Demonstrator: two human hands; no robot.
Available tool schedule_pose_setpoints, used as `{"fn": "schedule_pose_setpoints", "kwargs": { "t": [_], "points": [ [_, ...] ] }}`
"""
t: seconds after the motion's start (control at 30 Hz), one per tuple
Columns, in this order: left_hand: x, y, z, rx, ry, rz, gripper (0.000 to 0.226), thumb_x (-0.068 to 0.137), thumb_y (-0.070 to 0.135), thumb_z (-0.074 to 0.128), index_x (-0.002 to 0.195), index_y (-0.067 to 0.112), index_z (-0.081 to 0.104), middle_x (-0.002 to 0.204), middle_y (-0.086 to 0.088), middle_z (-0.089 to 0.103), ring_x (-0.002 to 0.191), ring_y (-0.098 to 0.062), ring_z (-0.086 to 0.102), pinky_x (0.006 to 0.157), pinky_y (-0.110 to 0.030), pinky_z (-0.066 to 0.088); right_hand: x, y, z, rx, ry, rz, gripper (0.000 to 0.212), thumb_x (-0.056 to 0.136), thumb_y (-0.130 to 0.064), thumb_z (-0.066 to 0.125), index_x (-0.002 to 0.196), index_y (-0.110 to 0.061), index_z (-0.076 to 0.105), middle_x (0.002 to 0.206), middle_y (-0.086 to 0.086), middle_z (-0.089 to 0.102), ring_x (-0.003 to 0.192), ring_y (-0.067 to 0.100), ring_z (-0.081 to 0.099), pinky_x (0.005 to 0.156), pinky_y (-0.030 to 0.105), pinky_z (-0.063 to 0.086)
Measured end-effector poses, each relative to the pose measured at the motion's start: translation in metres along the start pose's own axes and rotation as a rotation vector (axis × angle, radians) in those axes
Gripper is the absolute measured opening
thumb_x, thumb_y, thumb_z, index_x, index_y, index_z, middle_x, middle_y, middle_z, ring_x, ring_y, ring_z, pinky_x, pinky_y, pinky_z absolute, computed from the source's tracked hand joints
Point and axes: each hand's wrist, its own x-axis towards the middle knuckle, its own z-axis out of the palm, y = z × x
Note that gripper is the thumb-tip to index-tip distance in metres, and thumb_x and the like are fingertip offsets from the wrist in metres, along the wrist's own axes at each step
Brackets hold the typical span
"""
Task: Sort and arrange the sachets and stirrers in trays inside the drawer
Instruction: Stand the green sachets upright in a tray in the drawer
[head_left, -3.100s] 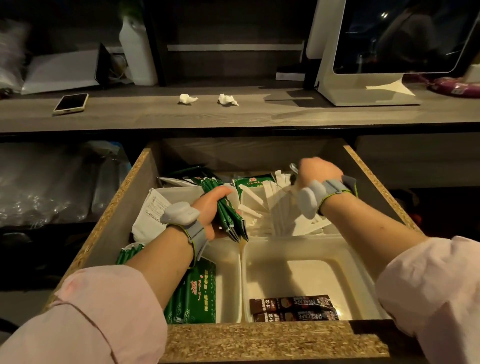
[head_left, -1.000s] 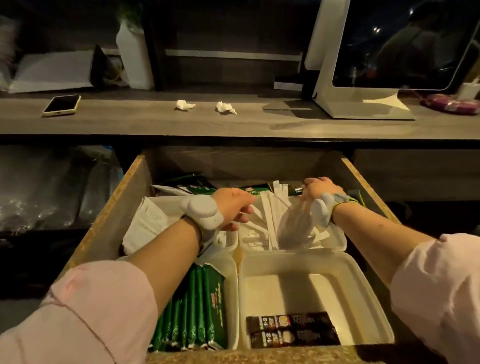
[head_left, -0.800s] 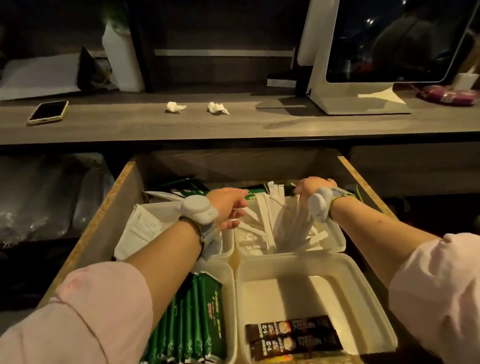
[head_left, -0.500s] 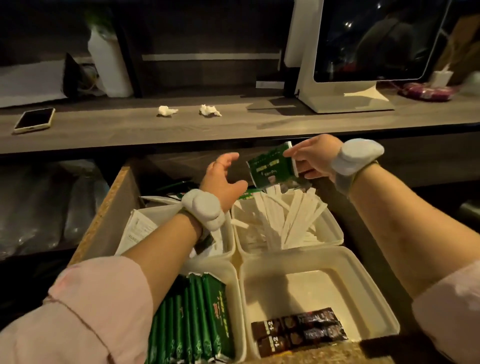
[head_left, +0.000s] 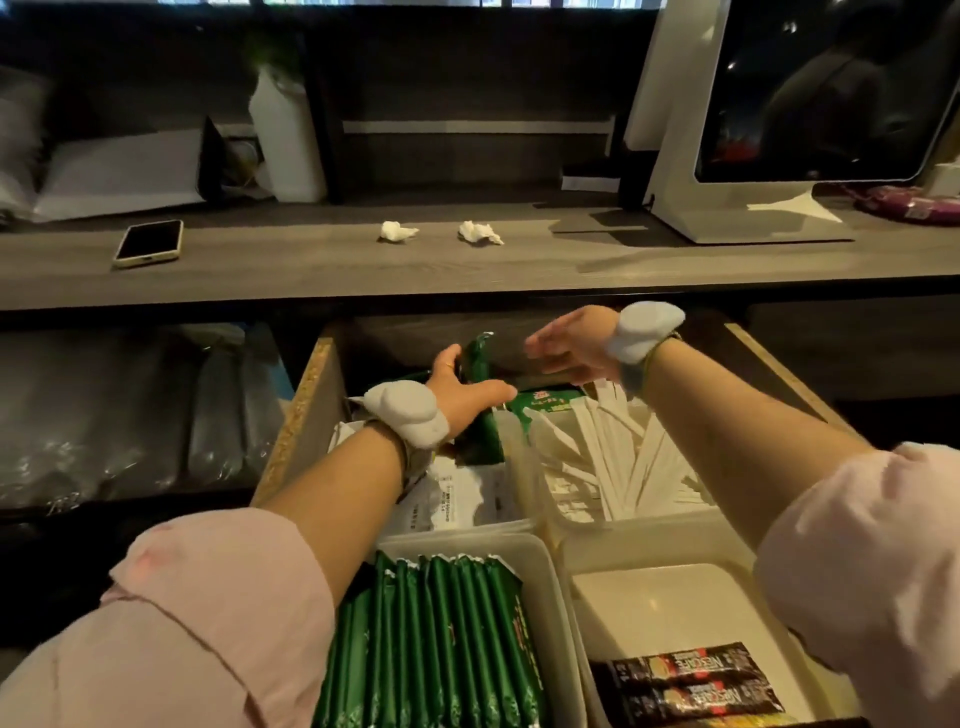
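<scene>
Head view, looking down into open drawer (head_left: 306, 410) under wooden counter (head_left: 467, 270). Left hand (head_left: 462, 395) at back of drawer, fingers wrapped around green sachet pack (head_left: 480, 400), pack upright, lower end down between the back trays. Right hand (head_left: 571, 348) just right of pack top, fingers spread, holding nothing, not touching pack as far as visible. White stirrers (head_left: 623, 457) fanned loose in back-right tray (head_left: 550, 509). Papers (head_left: 457, 504) in back-left tray, partly hidden by left forearm. Row of green sachets (head_left: 441, 649) standing on edge in front-left tray (head_left: 556, 597). Two dark coffee sachets (head_left: 691, 680) flat at near edge of front-right tray (head_left: 649, 551), rest of that tray bare. Another green sachet (head_left: 545, 402) lying behind stirrer tray. On counter: phone (head_left: 148, 242), two crumpled tissues (head_left: 397, 231), monitor (head_left: 810, 104) at right.
</scene>
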Motion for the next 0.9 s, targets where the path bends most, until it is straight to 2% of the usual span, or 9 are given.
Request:
{"fn": "schedule_pose_setpoints", "kwargs": {
  "t": [0.1, 0.17, 0.27, 0.37, 0.5, 0.6, 0.7, 0.77, 0.9],
  "points": [
    [-0.004, -0.008, 0.003, -0.324, -0.002, -0.236, 0.070, 0.081, 0.035, 0.069, 0.140, 0.030, 0.032, 0.106, -0.010, 0.060, 0.090, -0.028, 0.062, 0.081, -0.047, 0.056, 0.042, 0.023, 0.009, -0.706, 0.079, -0.105, 0.032, 0.092, -0.024, 0.057, 0.118, -0.006, 0.065, 0.123, 0.014, 0.063, 0.116, 0.030, 0.058, 0.092, 0.033, 0.044],
    [-0.003, -0.016, 0.007, -0.466, 0.008, -0.331, 0.051, 0.082, 0.033, 0.067, 0.127, 0.023, 0.046, 0.090, -0.007, 0.058, 0.079, -0.025, 0.061, 0.068, -0.039, 0.055, 0.066, 0.035, 0.014, -0.900, -0.067, -0.104, 0.029, 0.091, -0.018, 0.056, 0.117, -0.012, 0.066, 0.122, 0.008, 0.065, 0.109, 0.026, 0.060, 0.083, 0.027, 0.042],
    [-0.002, -0.029, 0.012, -0.552, -0.009, -0.407, 0.041, 0.083, 0.034, 0.064, 0.118, 0.014, 0.056, 0.094, -0.008, 0.058, 0.077, -0.021, 0.061, 0.059, -0.033, 0.049, 0.089, 0.041, 0.016, -1.000, -0.199, -0.045, 0.033, 0.084, -0.013, 0.058, 0.117, -0.013, 0.064, 0.112, 0.007, 0.066, 0.103, 0.025, 0.062, 0.084, 0.025, 0.046],
    [0.003, -0.039, 0.005, -0.581, 0.044, -0.427, 0.042, 0.085, 0.036, 0.062, 0.120, 0.014, 0.055, 0.115, -0.008, 0.062, 0.084, -0.019, 0.064, 0.061, -0.034, 0.051, 0.105, 0.047, 0.022, -1.006, -0.187, -0.014, 0.039, 0.087, -0.014, 0.052, 0.126, -0.010, 0.059, 0.127, 0.013, 0.061, 0.115, 0.029, 0.059, 0.102, 0.039, 0.047],
    [0.003, -0.047, -0.001, -0.585, 0.107, -0.446, 0.023, 0.087, 0.034, 0.060, 0.092, 0.012, 0.056, 0.094, -0.007, 0.060, 0.083, -0.021, 0.061, 0.067, -0.036, 0.050, 0.101, 0.052, 0.027, -1.096, -0.081, -0.089, 0.027, 0.081, -0.020, 0.059, 0.106, -0.017, 0.069, 0.107, 0.010, 0.069, 0.095, 0.029, 0.064, 0.079, 0.032, 0.050],
    [0.003, -0.048, -0.004, -0.560, 0.174, -0.461, 0.027, 0.086, 0.036, 0.061, 0.079, 0.010, 0.054, 0.085, -0.010, 0.058, 0.088, -0.029, 0.060, 0.086, -0.047, 0.049, 0.090, 0.036, 0.021, -1.044, -0.025, -0.125, 0.022, 0.083, -0.024, 0.061, 0.101, -0.019, 0.070, 0.100, 0.007, 0.069, 0.086, 0.027, 0.063, 0.079, 0.034, 0.052],
    [0.004, -0.048, -0.012, -0.578, 0.221, -0.425, 0.045, 0.073, 0.052, 0.070, 0.091, 0.012, 0.058, 0.096, -0.013, 0.062, 0.102, -0.033, 0.063, 0.096, -0.054, 0.047, 0.067, 0.006, 0.020, -0.885, 0.108, -0.293, 0.025, 0.084, -0.035, 0.064, 0.100, -0.017, 0.069, 0.090, 0.003, 0.065, 0.082, 0.024, 0.061, 0.074, 0.030, 0.052],
    [0.010, -0.052, -0.016, -0.612, 0.249, -0.375, 0.080, 0.055, 0.067, 0.075, 0.109, 0.011, 0.059, 0.106, -0.012, 0.063, 0.108, -0.034, 0.063, 0.093, -0.052, 0.049, 0.045, -0.015, 0.034, -0.740, 0.156, -0.407, 0.024, 0.085, -0.036, 0.064, 0.098, -0.018, 0.068, 0.088, 0.000, 0.062, 0.081, 0.020, 0.060, 0.070, 0.028, 0.048],
    [0.010, -0.053, -0.023, -0.733, 0.244, -0.335, 0.104, 0.038, 0.075, 0.074, 0.125, 0.021, 0.057, 0.122, -0.012, 0.065, 0.110, -0.037, 0.063, 0.093, -0.059, 0.049, 0.021, -0.033, 0.085, -0.447, -0.084, -0.394, 0.017, 0.084, -0.035, 0.067, 0.080, -0.019, 0.065, 0.069, -0.003, 0.058, 0.067, 0.014, 0.055, 0.057, 0.021, 0.041]
  ]
}}
